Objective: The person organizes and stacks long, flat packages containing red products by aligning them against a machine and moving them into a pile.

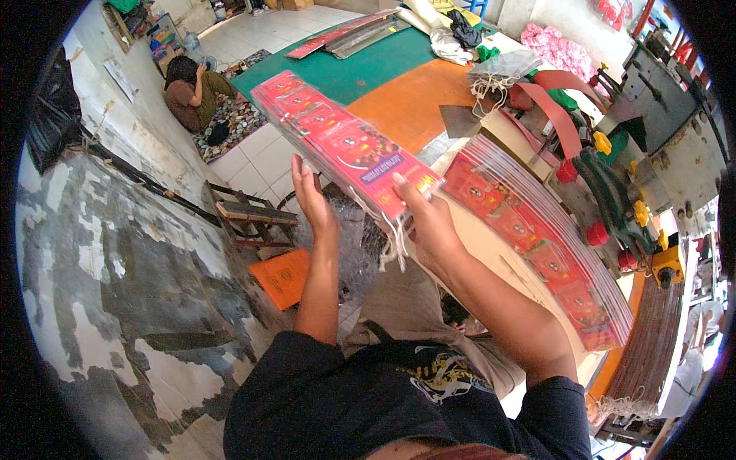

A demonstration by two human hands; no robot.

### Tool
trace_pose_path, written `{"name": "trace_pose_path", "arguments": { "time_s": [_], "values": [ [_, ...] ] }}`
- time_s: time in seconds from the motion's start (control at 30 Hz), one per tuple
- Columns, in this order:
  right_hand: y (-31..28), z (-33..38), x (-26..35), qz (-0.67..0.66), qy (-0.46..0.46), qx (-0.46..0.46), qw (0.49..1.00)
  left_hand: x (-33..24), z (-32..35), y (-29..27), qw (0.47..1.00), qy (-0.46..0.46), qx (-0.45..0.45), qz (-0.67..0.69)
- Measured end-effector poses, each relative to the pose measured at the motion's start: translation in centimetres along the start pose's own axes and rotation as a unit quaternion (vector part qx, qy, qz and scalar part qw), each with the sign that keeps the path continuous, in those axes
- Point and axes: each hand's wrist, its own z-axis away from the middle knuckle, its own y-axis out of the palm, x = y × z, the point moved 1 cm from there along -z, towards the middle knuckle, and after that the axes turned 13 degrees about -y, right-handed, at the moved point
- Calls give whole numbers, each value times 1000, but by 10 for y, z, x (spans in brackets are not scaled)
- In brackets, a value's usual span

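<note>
A long stack of red printed plastic packets [337,138] is held up in front of me, slanting from far left to near right. White strings [395,239] dangle from its near end. My right hand [429,226] grips that end, thumb on top and the other fingers mostly hidden beneath. My left hand [313,195] is upright beside the stack's left edge, fingers stretched out; whether it touches the edge I cannot tell. Another pile of red printed packets [529,234] lies fanned along the board [498,261] to the right.
A green and orange table [418,92] stands ahead, with flat sheets [353,38] at its far end. On the right is a machine with yellow knobs [642,212]. An orange booklet [281,277] lies low left, near a wooden stand [249,215]. Another person [192,96] sits on the floor.
</note>
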Motion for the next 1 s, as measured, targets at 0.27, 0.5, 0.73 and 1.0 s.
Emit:
{"name": "trace_pose_path", "arguments": {
  "time_s": [0.27, 0.5, 0.73, 1.0],
  "values": [
    [30, -59, -19, -47, 19, 6, 999, -2, -45, 9, 991, -15, 131, -12],
    [10, -75, -28, -39, 110, 126, 985, 2, -51, 19, 994, -48, 96, -16],
    [-9, -41, 11, -39, 109, 119, 986, 24, -67, 17, 998, -36, 50, -2],
    [2, -22, 34, 121, -44, 123, 984, 18, -81, 13, 990, 57, -4, -131]
  ]
}}
